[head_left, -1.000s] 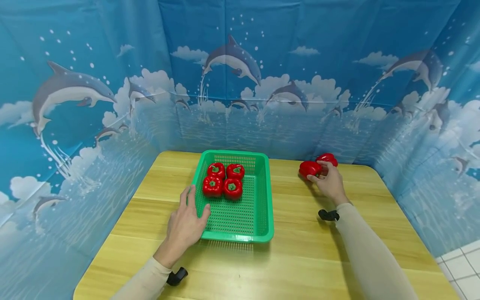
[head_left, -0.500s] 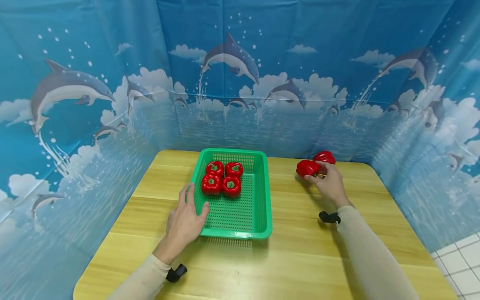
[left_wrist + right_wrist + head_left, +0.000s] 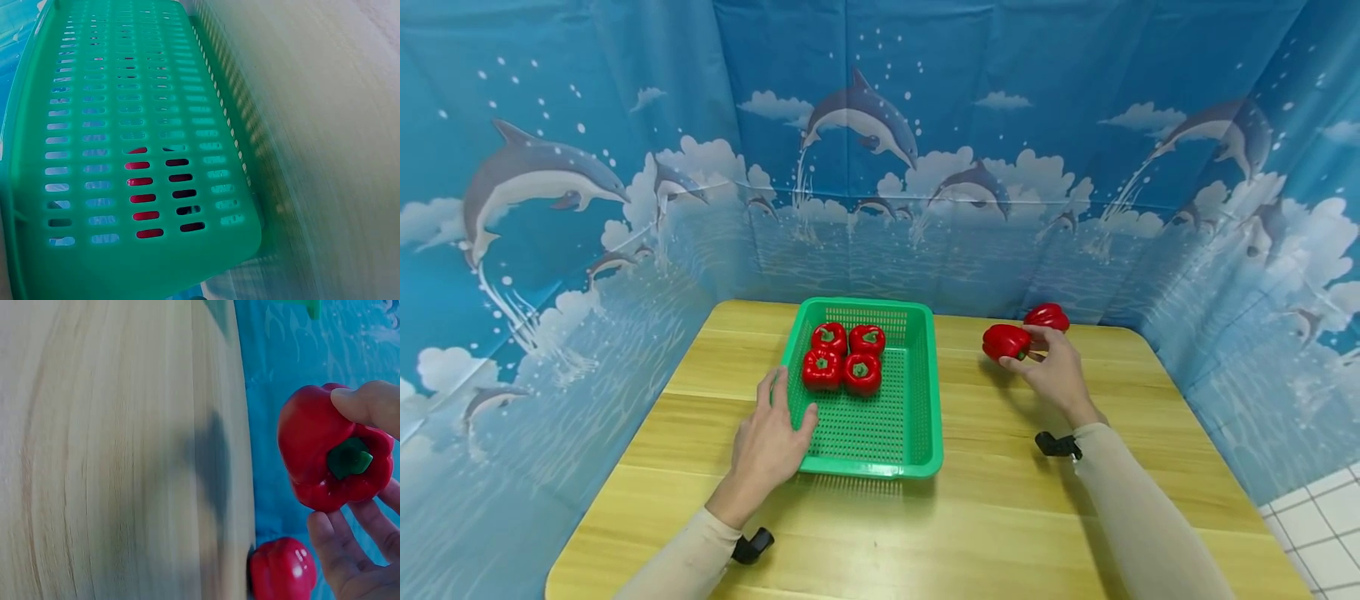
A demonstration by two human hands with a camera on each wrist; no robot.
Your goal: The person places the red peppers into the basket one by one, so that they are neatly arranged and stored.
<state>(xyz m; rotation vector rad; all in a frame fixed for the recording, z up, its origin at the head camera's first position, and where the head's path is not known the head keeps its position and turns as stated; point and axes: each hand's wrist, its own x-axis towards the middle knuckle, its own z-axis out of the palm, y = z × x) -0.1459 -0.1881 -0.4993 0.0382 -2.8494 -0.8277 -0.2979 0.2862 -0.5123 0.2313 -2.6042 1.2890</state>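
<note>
My right hand [image 3: 1058,375] grips a red bell pepper [image 3: 1004,342] between thumb and fingers; its green stem [image 3: 350,458] faces the right wrist camera. A shadow on the wood below shows the pepper lifted off the table. Just behind it lies another red bell pepper [image 3: 1048,316] near the table's back edge. With fingers extended, my left hand [image 3: 770,446] rests at the left rim of a green plastic basket [image 3: 927,400]. Several red bell peppers [image 3: 862,374] stand stem-up in the basket's back left part. The left wrist view shows the basket's slotted side wall [image 3: 112,262].
The wooden table [image 3: 992,517] carries the basket left of centre. A blue dolphin-print curtain [image 3: 880,250] hangs close along the back and both sides. White tiles [image 3: 1318,525] show at the lower right, beyond the table.
My right hand has picked up the pepper and moved it slightly left, away from the other one behind. My left hand keeps its place at the basket.
</note>
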